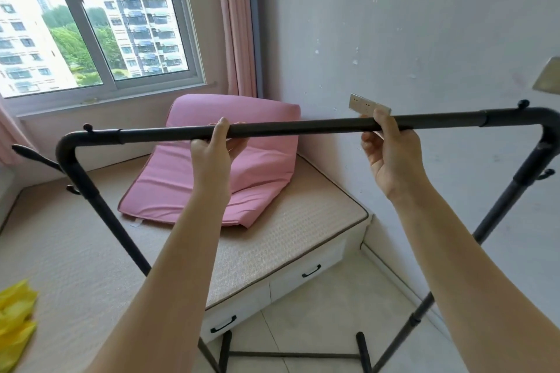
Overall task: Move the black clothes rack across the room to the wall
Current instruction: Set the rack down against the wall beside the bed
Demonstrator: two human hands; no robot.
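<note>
Left hand and right hand, arms outstretched, both curled around the black clothes rack top bar.

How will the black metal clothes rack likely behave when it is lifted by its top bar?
The black metal clothes rack is thin tubing with nothing hanging on it, so probably light. It looks tall over a narrow base, so it may tip or sway. The left hand and right hand grip apart, which should steady it.

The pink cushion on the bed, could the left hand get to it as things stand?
Probably not directly: the left hand is wrapped around the clothes rack top bar, and the pink cushion lies beyond and below that bar. It would need to let go first.
</note>
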